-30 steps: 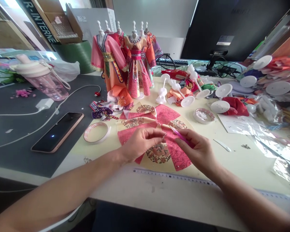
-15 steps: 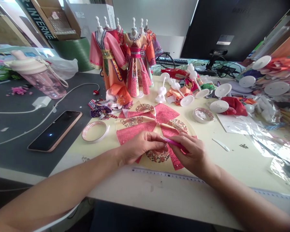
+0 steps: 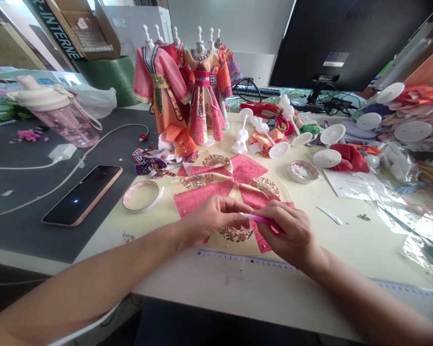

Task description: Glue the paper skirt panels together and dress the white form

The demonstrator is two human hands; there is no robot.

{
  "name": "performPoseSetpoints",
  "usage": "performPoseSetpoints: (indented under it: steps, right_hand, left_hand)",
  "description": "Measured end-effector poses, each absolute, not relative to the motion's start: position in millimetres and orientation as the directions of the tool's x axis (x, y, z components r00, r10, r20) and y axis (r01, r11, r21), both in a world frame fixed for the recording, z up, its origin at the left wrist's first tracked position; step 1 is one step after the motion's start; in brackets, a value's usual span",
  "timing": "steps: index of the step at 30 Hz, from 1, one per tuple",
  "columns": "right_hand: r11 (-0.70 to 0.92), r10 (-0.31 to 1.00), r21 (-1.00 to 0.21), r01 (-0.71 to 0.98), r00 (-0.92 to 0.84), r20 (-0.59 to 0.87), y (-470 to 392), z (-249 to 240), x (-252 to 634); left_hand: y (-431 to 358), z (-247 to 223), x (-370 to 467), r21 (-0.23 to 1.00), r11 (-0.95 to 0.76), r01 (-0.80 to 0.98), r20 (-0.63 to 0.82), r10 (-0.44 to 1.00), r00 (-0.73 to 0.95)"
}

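Observation:
A round skirt piece with red and cream floral panels (image 3: 187,199) lies flat on the table. Over its near half, my right hand (image 3: 286,230) holds a slim pink tool (image 3: 261,219), whose pale tip points left. That tip reaches the fingertips of my left hand (image 3: 216,218), which are pinched together; whatever is between them is too small to make out. A ruler (image 3: 252,261) lies along the skirt's near edge. To the left is a roll of white tape (image 3: 141,197), and to the right another roll (image 3: 303,171) with small white bits inside.
Dressed doll forms (image 3: 202,91) stand at the back, beside fabric scraps (image 3: 149,163). White stands (image 3: 279,150) lie behind the skirt. A phone (image 3: 82,194) and bottle (image 3: 61,113) are at left. A white blade-like piece (image 3: 330,216) and plastic bags (image 3: 426,250) lie at right.
The pink tool has turned flatter, its tip now at my left fingertips. My right hand has shifted slightly, and the fingers of both hands are closer together.

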State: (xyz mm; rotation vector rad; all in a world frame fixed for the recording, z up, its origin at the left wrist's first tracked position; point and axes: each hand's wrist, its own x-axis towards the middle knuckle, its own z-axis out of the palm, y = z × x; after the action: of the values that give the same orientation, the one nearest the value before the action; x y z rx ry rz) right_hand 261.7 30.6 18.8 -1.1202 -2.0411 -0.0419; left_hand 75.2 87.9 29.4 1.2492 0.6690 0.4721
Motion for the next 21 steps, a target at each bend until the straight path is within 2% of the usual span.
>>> performPoseSetpoints:
  steps: [4, 8, 11, 15, 21]
  right_hand:
    - [0.542, 0.778, -0.493, 0.680, -0.185, 0.600, 29.2, 21.0, 254.4]
    - [0.477, 0.840, -0.566, 0.673, -0.160, 0.519, 28.1, 22.1, 252.3]
    - [0.425, 0.881, -0.617, 0.662, -0.145, 0.451, 28.5, 21.6, 252.9]
    - [0.393, 0.906, -0.662, 0.639, -0.146, 0.396, 29.2, 21.8, 253.2]
    - [0.349, 0.931, -0.719, 0.602, -0.137, 0.337, 28.0, 24.7, 252.7]
  left_hand:
    - [85.3, 27.5, 76.2, 0.997, 0.053, 0.056, -0.077, 0.696, 0.713]
    - [85.3, 27.8, 77.1, 0.971, -0.218, 0.095, 0.096, 0.727, 0.680]
    - [86.2, 26.5, 78.2, 0.931, -0.351, 0.096, 0.205, 0.723, 0.660]
    - [87.3, 23.7, 78.9, 0.898, -0.428, 0.102, 0.261, 0.705, 0.660]
    - [86.2, 24.9, 78.9, 0.897, -0.431, 0.096, 0.269, 0.706, 0.655]
